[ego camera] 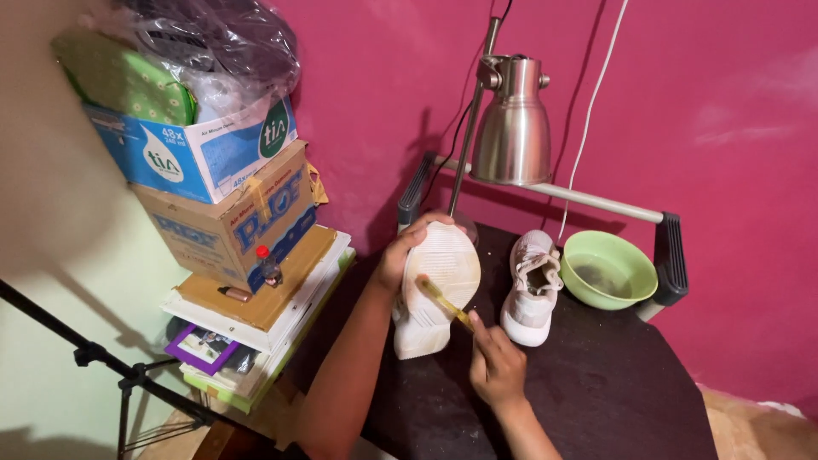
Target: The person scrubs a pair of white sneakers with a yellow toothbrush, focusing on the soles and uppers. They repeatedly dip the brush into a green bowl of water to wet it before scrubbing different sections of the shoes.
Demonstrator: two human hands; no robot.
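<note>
Currently left hand point(399, 255) clamps white shoe point(430, 290) sole-up on table point(596, 392); right hand point(496, 365) pinches yellow brush point(445, 300) against sole. Shoe looks light, upper soft; hold by stiff sole edge.

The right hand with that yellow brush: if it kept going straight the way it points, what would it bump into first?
The right hand points up-left along the yellow brush, whose tip already meets the ribbed sole of the white shoe held by the left hand. So, probably that sole first.

Table: small dark round-edged tabletop point(596, 383)
Far right: green plastic bowl point(609, 268) sits on it
Middle: pale pink sneaker point(532, 285) stands beside the bowl
</note>
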